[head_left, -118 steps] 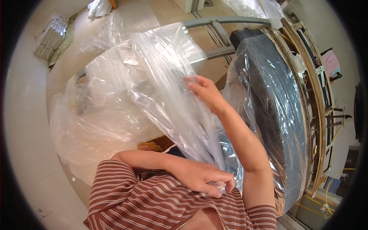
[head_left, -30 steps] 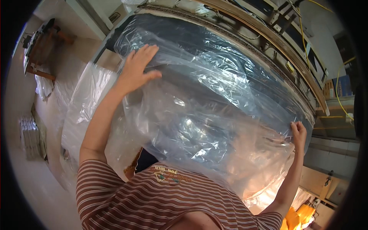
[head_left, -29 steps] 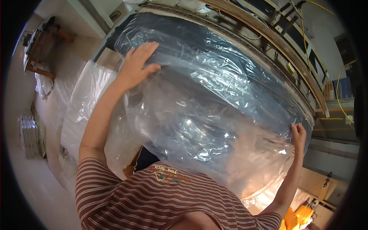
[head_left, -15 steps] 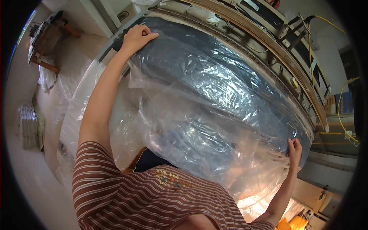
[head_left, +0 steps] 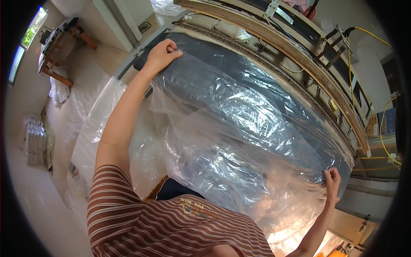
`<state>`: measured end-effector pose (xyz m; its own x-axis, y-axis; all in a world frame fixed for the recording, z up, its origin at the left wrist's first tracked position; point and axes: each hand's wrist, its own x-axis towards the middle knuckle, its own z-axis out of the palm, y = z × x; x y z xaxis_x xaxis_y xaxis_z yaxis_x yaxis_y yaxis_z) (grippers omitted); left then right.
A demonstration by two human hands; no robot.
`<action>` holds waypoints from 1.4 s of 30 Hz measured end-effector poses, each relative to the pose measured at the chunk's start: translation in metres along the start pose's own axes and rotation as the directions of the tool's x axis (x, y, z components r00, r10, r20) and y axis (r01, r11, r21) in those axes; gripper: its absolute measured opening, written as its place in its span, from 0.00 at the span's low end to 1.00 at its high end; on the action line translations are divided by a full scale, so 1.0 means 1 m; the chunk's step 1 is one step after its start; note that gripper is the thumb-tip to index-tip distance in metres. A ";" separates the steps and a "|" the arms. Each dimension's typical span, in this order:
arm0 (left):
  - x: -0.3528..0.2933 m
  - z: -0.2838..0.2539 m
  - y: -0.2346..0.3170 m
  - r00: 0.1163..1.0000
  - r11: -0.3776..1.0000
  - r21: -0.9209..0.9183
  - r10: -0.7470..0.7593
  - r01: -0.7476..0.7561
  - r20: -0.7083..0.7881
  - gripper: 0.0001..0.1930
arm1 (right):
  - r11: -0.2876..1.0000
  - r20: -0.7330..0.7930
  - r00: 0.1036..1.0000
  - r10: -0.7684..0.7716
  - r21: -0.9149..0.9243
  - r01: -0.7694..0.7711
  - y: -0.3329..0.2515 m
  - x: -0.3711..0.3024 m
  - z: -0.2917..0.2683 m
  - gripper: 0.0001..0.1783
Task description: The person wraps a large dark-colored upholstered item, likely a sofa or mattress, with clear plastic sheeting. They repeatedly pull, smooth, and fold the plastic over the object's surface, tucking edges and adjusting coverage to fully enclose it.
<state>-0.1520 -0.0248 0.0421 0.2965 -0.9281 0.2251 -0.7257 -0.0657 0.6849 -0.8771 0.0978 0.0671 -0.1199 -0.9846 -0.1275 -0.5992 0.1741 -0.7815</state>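
A wide sheet of clear plastic film (head_left: 239, 115) is spread, wrinkled and shiny, over a dark work surface (head_left: 195, 45) in front of me. My left hand (head_left: 164, 55) pinches the sheet near the surface's far left corner, thumb against curled fingers. At the right end, my right hand (head_left: 332, 180) grips the film's edge between thumb and fingers. Between the two hands the film's edge runs slantwise across the dark surface. More of the film hangs down in loose folds towards my body.
Along the far side runs a long wood-and-metal bar (head_left: 295, 53) with exposed wires. A yellow cable (head_left: 381, 124) hangs at the right. To the left stand a small wooden table (head_left: 62, 55) and a bundle of plastic rolls (head_left: 36, 139) on the floor.
The whole view has shifted slightly, so everything sits a little lower and further right. Both hands keep about the same grip and place on the film.
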 end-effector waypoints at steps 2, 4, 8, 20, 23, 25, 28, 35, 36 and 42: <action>0.001 0.000 0.000 1.000 0.994 0.108 0.007 -0.010 0.025 0.09 | 1.000 0.010 1.000 0.016 0.000 -0.016 0.002 -0.002 0.001 0.10; 0.006 0.000 -0.005 1.000 0.999 0.037 0.011 -0.010 -0.018 0.09 | 1.000 0.022 1.000 0.009 0.000 -0.009 0.005 -0.002 0.000 0.09; 0.022 -0.011 -0.008 0.989 0.980 -0.166 -0.123 0.109 -0.080 0.08 | 1.000 0.061 0.998 0.003 0.021 -0.004 0.003 -0.007 -0.004 0.07; 0.083 0.005 -0.045 0.942 0.915 0.301 -0.182 0.267 -0.283 0.11 | 0.885 0.554 0.744 0.374 0.027 -0.465 0.007 -0.084 -0.010 0.04; 0.092 0.011 -0.068 0.946 0.943 0.297 -0.050 0.150 -0.320 0.09 | 0.822 0.438 0.777 0.452 0.134 -0.553 0.030 -0.117 -0.007 0.08; 0.094 0.011 -0.062 0.963 0.945 0.297 -0.059 0.138 -0.262 0.09 | 0.876 0.297 0.897 0.327 0.260 -0.406 0.021 -0.128 0.006 0.06; 0.094 0.009 -0.055 0.976 0.963 0.243 -0.062 0.113 -0.207 0.09 | 0.893 0.301 0.878 0.373 0.141 -0.427 0.012 -0.135 0.010 0.03; 0.079 0.011 -0.064 0.890 0.994 -0.027 -0.105 0.104 -0.444 0.10 | 0.927 0.032 0.975 0.221 0.303 -0.221 0.016 -0.161 0.022 0.04; 0.078 0.012 -0.064 0.887 0.995 -0.067 -0.095 0.073 -0.451 0.10 | 0.977 -0.025 0.986 0.167 0.140 -0.162 0.018 -0.164 0.020 0.04; 0.104 0.038 -0.076 0.823 0.965 0.166 0.260 -0.203 -0.506 0.14 | 0.729 -0.363 0.851 -0.378 -0.683 0.032 0.058 -0.184 0.000 0.06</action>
<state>-0.0893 -0.1304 -0.0132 0.3692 -0.5954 0.7136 -0.8635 0.0642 0.5003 -0.8901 0.2889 0.0453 -0.1629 -0.8979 0.4090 -0.9819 0.1068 -0.1566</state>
